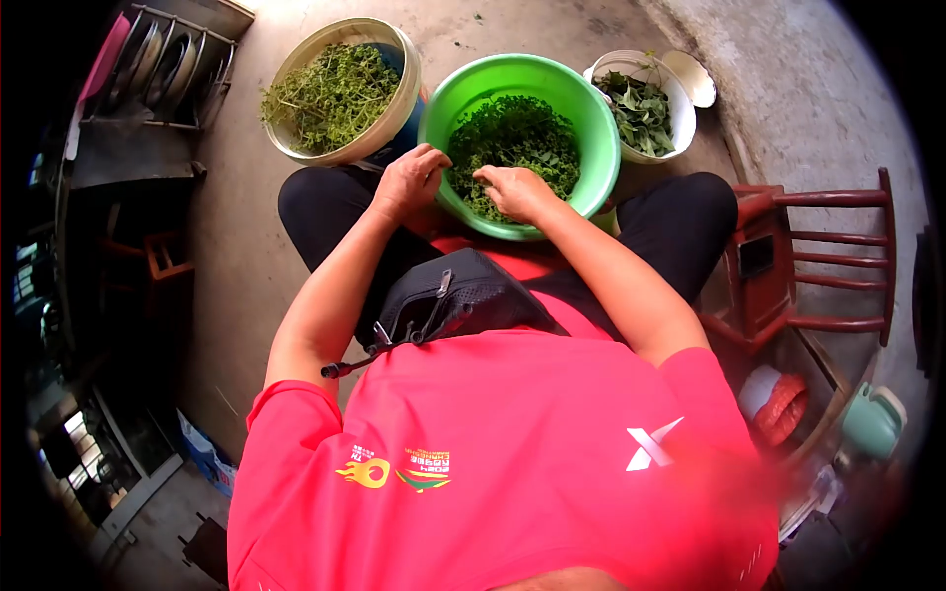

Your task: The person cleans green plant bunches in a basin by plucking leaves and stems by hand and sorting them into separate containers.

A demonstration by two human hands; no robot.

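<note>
Between my knees stands a green plastic basin [601, 148], with dark green clusters that look like small berries on sprigs [522, 138] in it. My left hand [414, 180] is at the basin's near left rim, its fingers bent together; what they hold, if anything, is too small to make out. Over the near part of the sprigs is my right hand [514, 193], thumb and fingers pinched, with nothing clearly visible between them. A cream bucket [409, 74] at the left is heaped with lighter green stems and clusters [335, 98]. At the right, a white bucket [682, 118] holds loose green leaves [639, 113].
A pale lid or bowl [690, 79] lies beside the white bucket. A reddish wooden chair [764, 266] is close on my right. A rack with pans [163, 69] is at the far left. A black waist bag [458, 295] rests on my lap.
</note>
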